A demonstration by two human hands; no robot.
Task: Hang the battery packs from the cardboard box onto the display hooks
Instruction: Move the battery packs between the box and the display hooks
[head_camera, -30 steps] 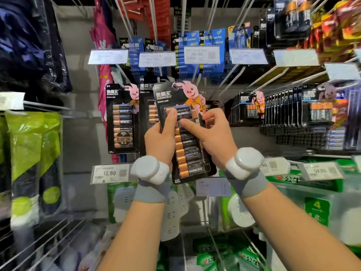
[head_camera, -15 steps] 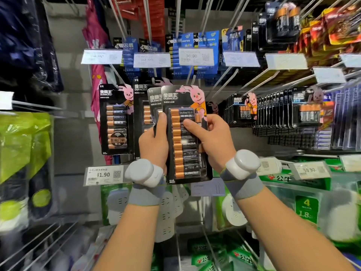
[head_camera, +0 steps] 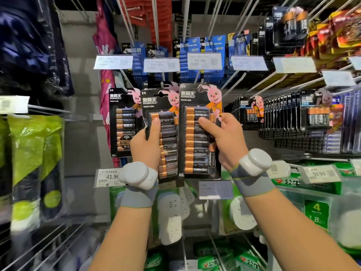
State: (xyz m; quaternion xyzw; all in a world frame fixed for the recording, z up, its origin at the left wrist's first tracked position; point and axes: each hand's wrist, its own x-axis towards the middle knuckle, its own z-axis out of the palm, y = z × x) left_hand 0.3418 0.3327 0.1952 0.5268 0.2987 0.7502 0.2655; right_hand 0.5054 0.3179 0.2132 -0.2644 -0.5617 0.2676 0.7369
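Two black Duracell battery packs with a pink bunny are held up in front of the display. My left hand (head_camera: 147,143) grips the left battery pack (head_camera: 166,145), thumb on its front. My right hand (head_camera: 227,139) grips the right battery pack (head_camera: 197,133), thumb across the batteries; the top of this pack sits at a bare metal display hook (head_camera: 231,83) that runs toward me. Another pack of the same kind (head_camera: 122,122) hangs on a hook just left of my hands. The cardboard box is out of view.
Rows of smaller battery packs (head_camera: 281,114) hang densely to the right. Blue battery packs (head_camera: 197,55) and price tags (head_camera: 204,60) hang above. Green pouches (head_camera: 33,153) hang at the left, white power strips (head_camera: 172,216) and green boxes below. Wire hooks jut out at lower left.
The single stack held by both hands has split: my right hand has drawn one pack to the right and up toward the hook, while my left hand keeps the other pack.
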